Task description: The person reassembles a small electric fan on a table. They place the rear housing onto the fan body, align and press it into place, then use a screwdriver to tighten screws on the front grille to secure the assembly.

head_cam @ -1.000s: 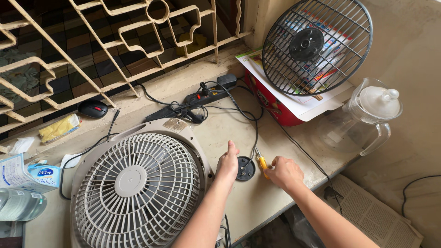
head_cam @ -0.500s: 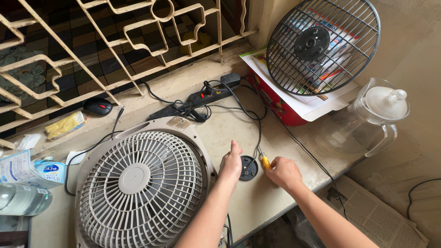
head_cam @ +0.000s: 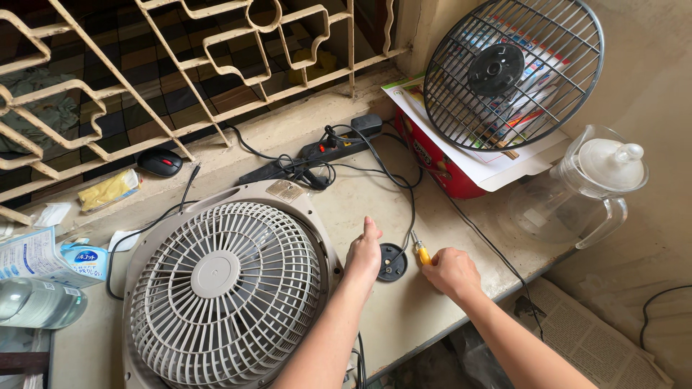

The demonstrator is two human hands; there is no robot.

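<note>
A beige box fan (head_cam: 223, 284) lies flat on the table, grille up. My left hand (head_cam: 364, 253) rests beside its right edge, thumb raised, fingers curled against a small round black part (head_cam: 393, 262) on the tabletop. My right hand (head_cam: 452, 272) grips a yellow-handled screwdriver (head_cam: 423, 253), its metal tip pointing up-left close to the black part. A black cord (head_cam: 407, 209) runs from the part toward the power strip (head_cam: 317, 153).
A round wire fan guard (head_cam: 513, 72) leans on papers over a red box (head_cam: 432, 166) at the back right. A clear glass jug (head_cam: 587, 191) stands right. A black mouse (head_cam: 160, 162), tissue packs (head_cam: 50, 256) and a bottle (head_cam: 36, 302) sit left. The table edge runs below my hands.
The view has shifted slightly. My right hand has drawn the screwdriver a little back and to the right. My left hand stays on the black part.
</note>
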